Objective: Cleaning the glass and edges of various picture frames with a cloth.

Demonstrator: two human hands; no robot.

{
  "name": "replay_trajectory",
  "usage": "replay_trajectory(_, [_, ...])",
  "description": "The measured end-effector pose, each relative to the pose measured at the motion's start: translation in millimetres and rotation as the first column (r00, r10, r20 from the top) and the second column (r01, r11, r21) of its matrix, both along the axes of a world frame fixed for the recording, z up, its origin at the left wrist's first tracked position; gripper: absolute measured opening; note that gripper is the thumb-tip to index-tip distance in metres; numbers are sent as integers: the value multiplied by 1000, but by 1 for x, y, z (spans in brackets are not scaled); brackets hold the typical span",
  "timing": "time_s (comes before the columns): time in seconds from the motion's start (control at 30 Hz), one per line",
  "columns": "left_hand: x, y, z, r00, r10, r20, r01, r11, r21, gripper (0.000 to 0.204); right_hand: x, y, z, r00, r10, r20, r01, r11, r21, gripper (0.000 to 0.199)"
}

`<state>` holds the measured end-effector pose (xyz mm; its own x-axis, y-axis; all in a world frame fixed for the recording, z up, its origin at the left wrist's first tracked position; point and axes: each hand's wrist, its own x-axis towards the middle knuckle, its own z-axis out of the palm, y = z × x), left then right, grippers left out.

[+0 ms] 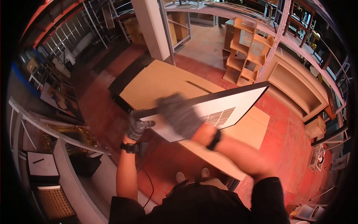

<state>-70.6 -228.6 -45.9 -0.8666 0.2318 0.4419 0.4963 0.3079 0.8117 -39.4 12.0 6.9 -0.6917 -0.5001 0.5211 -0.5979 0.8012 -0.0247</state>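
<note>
A flat white panel with a black edge and a block of brown lines is held tilted above a cardboard-covered surface. At the panel's left end, my left hand, in a grey glove, is closed round the corner. My right hand, also gloved, is smeared by motion and lies across the panel's left part, hiding some of it. Whether its fingers grip or only touch the panel cannot be made out. Dark bands show on both my wrists.
A pale post rises behind the cardboard. Wooden shelving and a large wooden frame stand at the far right. On my left are a grey metal rail and a white-topped box. A thin cable hangs beside my left forearm.
</note>
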Motion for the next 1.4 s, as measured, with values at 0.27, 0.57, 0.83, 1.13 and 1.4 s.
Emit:
replay_trajectory(0.27, [-8, 2, 3, 928, -231, 291, 171, 961, 217, 39, 25, 231, 22, 871, -487, -70, 483, 873, -66, 37])
replay_trajectory(0.57, [-11, 1, 8, 981, -99, -170, 48, 958, -283, 31, 16, -58, 11, 918, -18, -397, -27, 994, -107, 24])
replay_trajectory(0.83, [-8, -6, 11, 928, -124, 351, 90, 990, 112, 32, 10, 252, 2, 886, -441, -141, 433, 897, -84, 37])
replay_trajectory(1.13, [-5, -2, 30, 960, 0, 280, -21, 997, 74, 41, 8, 373, -113, 971, 77, 227, 238, -200, -950, 30])
replay_trajectory(1.4, [10, 8, 87, 992, 122, -45, -125, 800, -587, 31, -55, 309, -137, 952, -79, 296, 189, -610, -770, 19])
